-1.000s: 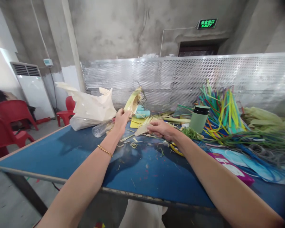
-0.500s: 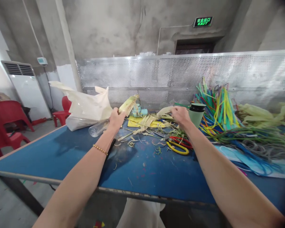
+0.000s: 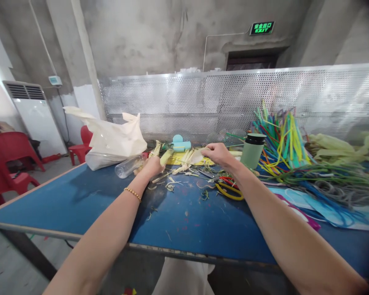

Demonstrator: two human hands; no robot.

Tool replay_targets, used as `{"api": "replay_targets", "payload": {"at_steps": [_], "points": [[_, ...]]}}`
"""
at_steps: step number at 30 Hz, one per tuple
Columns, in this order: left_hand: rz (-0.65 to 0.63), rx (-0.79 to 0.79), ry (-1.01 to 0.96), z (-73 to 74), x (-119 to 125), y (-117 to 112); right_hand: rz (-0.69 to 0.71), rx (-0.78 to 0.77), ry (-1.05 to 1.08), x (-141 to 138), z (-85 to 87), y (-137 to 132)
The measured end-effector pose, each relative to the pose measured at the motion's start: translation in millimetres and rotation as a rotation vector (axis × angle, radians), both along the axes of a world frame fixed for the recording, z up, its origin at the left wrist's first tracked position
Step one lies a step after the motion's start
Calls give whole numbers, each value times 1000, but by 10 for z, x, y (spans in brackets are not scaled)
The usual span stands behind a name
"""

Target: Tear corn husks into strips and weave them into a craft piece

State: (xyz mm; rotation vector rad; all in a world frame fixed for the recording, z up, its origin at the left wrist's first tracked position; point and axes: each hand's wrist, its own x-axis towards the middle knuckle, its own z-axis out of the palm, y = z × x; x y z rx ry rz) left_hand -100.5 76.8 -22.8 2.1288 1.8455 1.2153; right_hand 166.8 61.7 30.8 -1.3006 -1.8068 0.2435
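Observation:
My left hand [image 3: 154, 165] is closed around a pale green corn husk [image 3: 166, 156], close to a clear plastic bottle [image 3: 125, 167] lying on the table. My fingers partly hide the husk. Between the fingertips of my right hand [image 3: 217, 154] is a pale husk strip [image 3: 198, 156], held low over the scraps. Under and between both hands lie dry husk pieces [image 3: 184, 165] and green trimmings, with a yellow sheet [image 3: 176, 159] behind. Scissors with yellow handles [image 3: 229, 192] lie below my right wrist, beside red handles [image 3: 227, 180]. A light blue roll [image 3: 182, 145] sits behind the scraps.
On the left stands a white plastic bag [image 3: 117, 139]. A green cup with a black rim [image 3: 252, 153] is beside my right forearm. Further right are colourful strips [image 3: 284, 141], green and grey cords [image 3: 329, 184], more husks [image 3: 335, 149] and blue masks [image 3: 304, 198]. A perforated metal screen [image 3: 184, 98] backs the table.
My left hand has come down and slightly right with the husk, which was raised before. My right hand has moved left with its husk strip, away from the green cup.

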Motion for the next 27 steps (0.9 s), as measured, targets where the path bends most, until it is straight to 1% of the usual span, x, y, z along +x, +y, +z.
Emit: {"api": "replay_targets", "payload": {"at_steps": [1, 2, 3, 4, 5, 6, 7, 8, 10, 12, 15, 17, 19, 21, 23, 25, 27], "points": [[89, 0, 34, 34, 47, -44, 12, 10, -68, -55, -12, -18], [100, 51, 47, 73, 105, -97, 18, 19, -130, -113, -23, -40], [34, 104, 23, 114, 171, -152, 22, 29, -182, -176, -35, -67], [-104, 121, -34, 148, 241, -207, 32, 35, -233, -241, -47, -96], [-268, 102, -114, 171, 308, -255, 57, 48, -275, -305, -59, -127], [-410, 50, -173, 183, 368, -294, 79, 67, -313, -364, -71, -157], [-489, 6, -202, 182, 415, -320, 93, 78, -358, -415, -83, -184], [-528, -27, -198, 172, 446, -334, 95, 92, -406, -454, -94, -204], [-515, -51, -170, 142, 462, -331, 86, 92, -487, -486, -108, -219], [-451, -43, -112, 123, 439, -310, 59, 65, -537, -454, -105, -204], [-333, -42, -16, 146, 398, -307, 18, 11, -572, -327, -55, -168], [-266, -48, 25, 177, 390, -331, 60, -52, -546, -231, 2, -166], [-234, -52, 40, 197, 391, -357, 168, -148, -433, -151, 61, -184], [-249, -61, 38, 198, 390, -370, 264, -228, -263, -94, 110, -212], [-298, -83, 19, 184, 386, -370, 291, -251, -100, -56, 146, -233], [-391, -127, -40, 164, 379, -368, 269, -217, 19, -28, 169, -241], [-510, -183, -123, 148, 374, -372, 248, -155, 83, -7, 182, -237]]}}
